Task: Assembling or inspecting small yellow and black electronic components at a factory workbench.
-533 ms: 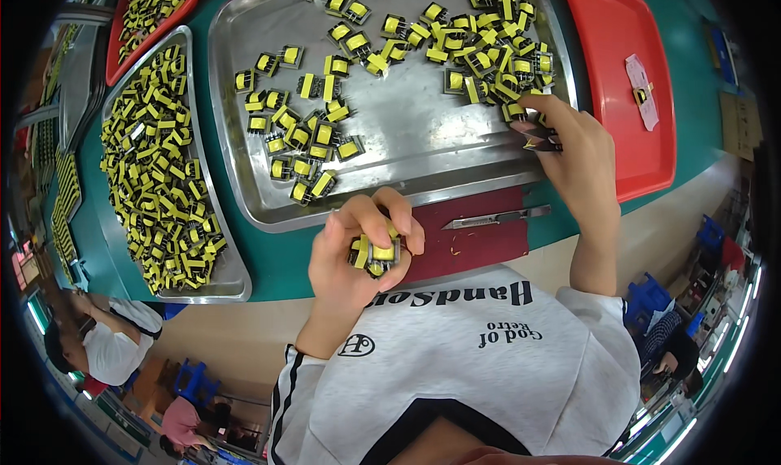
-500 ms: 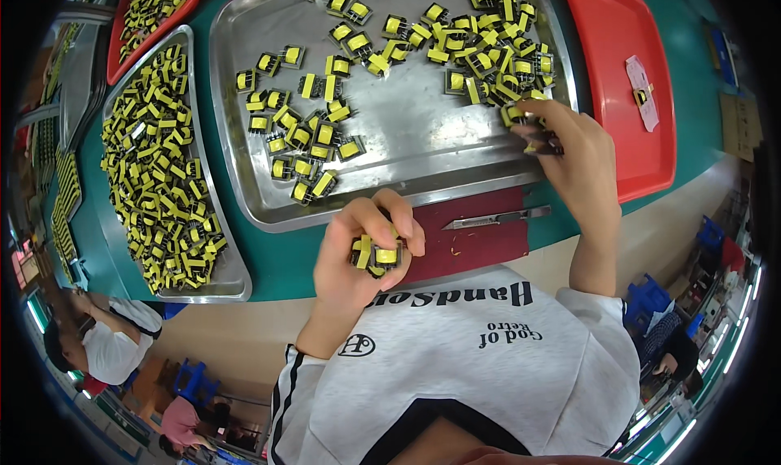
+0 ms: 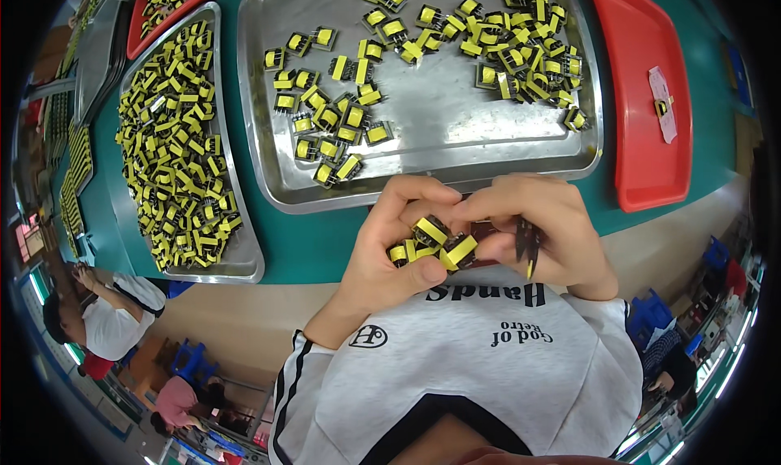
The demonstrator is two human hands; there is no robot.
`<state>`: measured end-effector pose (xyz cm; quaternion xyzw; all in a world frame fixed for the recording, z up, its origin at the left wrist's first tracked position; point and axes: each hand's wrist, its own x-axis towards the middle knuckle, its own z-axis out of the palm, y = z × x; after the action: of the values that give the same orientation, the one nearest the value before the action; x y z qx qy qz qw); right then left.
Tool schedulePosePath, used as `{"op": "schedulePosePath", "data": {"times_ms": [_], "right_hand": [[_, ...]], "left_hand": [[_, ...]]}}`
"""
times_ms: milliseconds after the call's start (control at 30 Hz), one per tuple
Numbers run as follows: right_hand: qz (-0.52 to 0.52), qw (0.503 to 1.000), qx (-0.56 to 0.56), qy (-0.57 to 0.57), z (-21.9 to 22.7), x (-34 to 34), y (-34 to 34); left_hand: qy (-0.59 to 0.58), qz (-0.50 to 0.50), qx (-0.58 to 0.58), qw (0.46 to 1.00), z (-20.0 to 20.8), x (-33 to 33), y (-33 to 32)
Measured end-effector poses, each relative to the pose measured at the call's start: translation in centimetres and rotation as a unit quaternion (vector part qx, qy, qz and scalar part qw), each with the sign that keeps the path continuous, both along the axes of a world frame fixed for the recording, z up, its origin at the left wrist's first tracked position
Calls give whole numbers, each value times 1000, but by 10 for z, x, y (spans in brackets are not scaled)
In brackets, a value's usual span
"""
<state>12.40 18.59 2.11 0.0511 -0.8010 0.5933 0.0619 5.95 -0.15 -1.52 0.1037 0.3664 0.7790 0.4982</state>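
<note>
Cupped in front of my chest, my left hand (image 3: 378, 253) is closed around several small transformers (image 3: 429, 231) with yellow tape and black cores. My right hand (image 3: 553, 229) meets it, fingertips beside the rightmost transformer; whether they grip it I cannot tell. A dark, slim tool (image 3: 528, 245) with a yellowish tip is tucked in the curled fingers of my right hand; its exact kind is unclear. Just beyond both hands lies a metal tray (image 3: 455, 152) with loose transformers in a left group (image 3: 329, 127) and a denser right heap (image 3: 525, 54).
Left of it, a narrower metal tray (image 3: 254, 266) is heaped with transformers. A red tray (image 3: 651, 168) on the right holds a pink slip (image 3: 662, 107) with one transformer on it. Another red bin (image 3: 137, 38) stands far left. A co-worker (image 3: 118, 318) sits at lower left.
My right hand has come from the tray's right side to my left hand. One transformer now lies at that right side. The view has shifted, and my hands now hide the craft knife.
</note>
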Motion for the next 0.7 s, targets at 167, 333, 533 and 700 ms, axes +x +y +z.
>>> {"op": "schedulePosePath", "data": {"times_ms": [167,333,533,700], "right_hand": [[26,996,27,78,-6,0,-1],[27,993,53,104,-16,1,-3],[14,994,38,97,-14,0,-4],[13,997,1,82,-10,0,-3]], "left_hand": [[52,37,-1,998,-2,0,-1],[79,48,-7,996,-3,1,-2],[56,36,8,998,2,-1,-4],[56,21,-22,998,2,0,-4]]}}
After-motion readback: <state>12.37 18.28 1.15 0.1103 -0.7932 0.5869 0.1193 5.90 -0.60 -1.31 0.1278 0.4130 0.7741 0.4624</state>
